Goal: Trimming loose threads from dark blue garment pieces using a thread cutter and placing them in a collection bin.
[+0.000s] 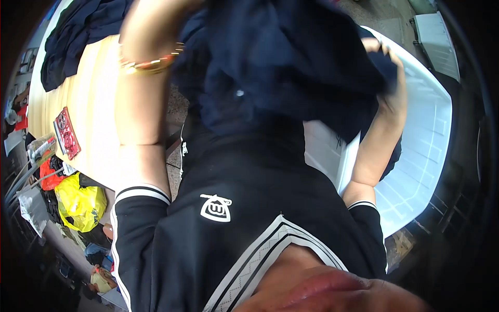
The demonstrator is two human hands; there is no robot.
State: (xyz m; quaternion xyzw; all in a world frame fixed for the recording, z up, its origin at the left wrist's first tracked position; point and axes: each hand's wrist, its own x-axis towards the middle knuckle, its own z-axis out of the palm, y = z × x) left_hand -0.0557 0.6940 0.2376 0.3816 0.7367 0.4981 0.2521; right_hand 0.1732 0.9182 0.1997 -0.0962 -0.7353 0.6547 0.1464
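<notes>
A dark navy cloth garment (291, 67) hangs bunched in front of my body, blurred by motion, with a small pale shiny spot on it. My right hand (387, 57) grips its right side, fingers curled into the cloth. At the garment's upper left is my left hand (150, 26), smeared by motion, with a gold-and-red bracelet (150, 63) at the wrist; its fingers cannot be made out.
To my left, a light wooden table (99, 114) bears a pile of navy cloth (78, 36) and a red patterned phone (67, 133). A large white plastic tub (421, 151) stands at my right. Yellow bag (80, 203) lies below the table's edge.
</notes>
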